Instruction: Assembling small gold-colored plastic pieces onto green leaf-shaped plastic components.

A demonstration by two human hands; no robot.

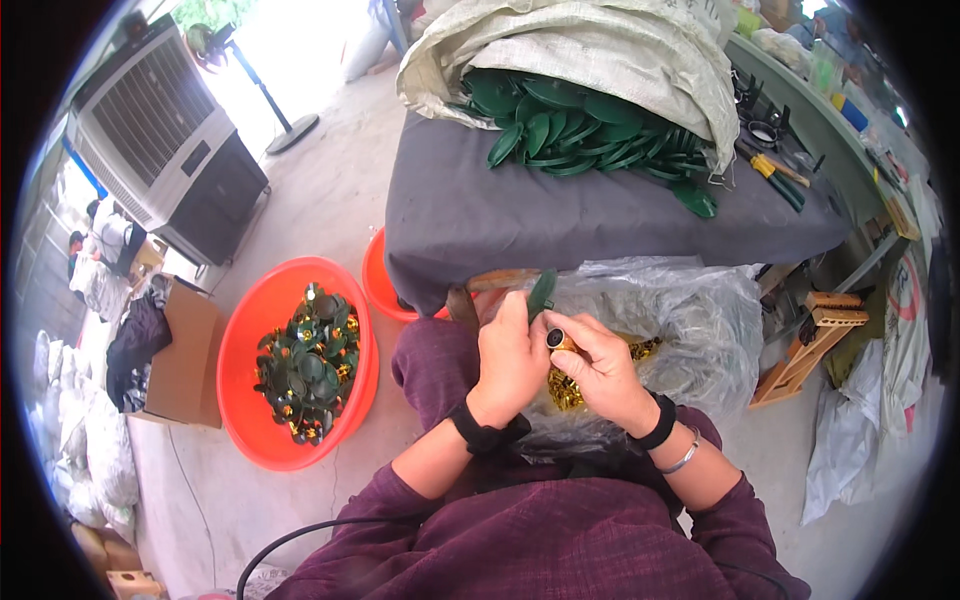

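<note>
— While the left hand (510, 362) closes round that green leaf-shaped piece (541, 294), what is the right hand (600, 375) doing?

— Its fingers (578, 330) are pinched together on a small gold fitting with a dark round end (555, 339), held just beside the lower end of the green piece. The left fingers are clamped on the green piece, which stands nearly upright above both hands.

— Where is all this?

— Over the lap, above a clear plastic bag (700, 330) with more gold fittings (565, 390) in it — right in front of the grey-covered desk (520, 215).

— And on the desk?

— A white woven sack (600, 50) lying open, with a heap of green pieces (580, 125) spilling out. On the floor to the person's left sits an orange basin (245, 350) holding green pieces with gold on them; a second orange basin (378, 285) shows partly under the desk edge.
</note>
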